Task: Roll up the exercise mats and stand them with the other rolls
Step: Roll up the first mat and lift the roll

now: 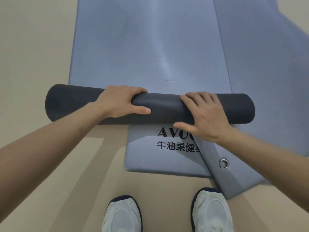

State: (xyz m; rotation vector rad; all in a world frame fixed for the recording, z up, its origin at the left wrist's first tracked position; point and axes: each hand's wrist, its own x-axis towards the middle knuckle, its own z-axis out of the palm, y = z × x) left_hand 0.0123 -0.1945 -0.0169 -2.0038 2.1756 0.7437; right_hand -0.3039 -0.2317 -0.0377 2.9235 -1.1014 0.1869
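Fingers (138, 91) of my left hand (120, 102) are curled over the top of the roll (70, 102), with the thumb on the near side, so this hand grips it. My right hand (204, 114) lies more flat on the roll, with the fingers spread and almost straight; it presses and holds nothing. The roll lies across the near end of the mat (150, 47), and the rest of the mat is flat on the floor (33, 47), going away from me.

I think the main danger is a crooked roll. If one hand pushes more than the other, the layers will slide sideways and one end will come out like a cone, and such a roll will not stand well. If my pressure is too weak, the foam may spring open and the roll will become loose. The roll also rests on the end of a printed mat (150, 158), which could be dragged along with it.

The roll shows a dark grey, matt side and looks soft and thick. The flat mat is blue-grey with a light shine. A third mat (242, 178), with a metal eyelet (223, 163), lies over the printed mat's corner.
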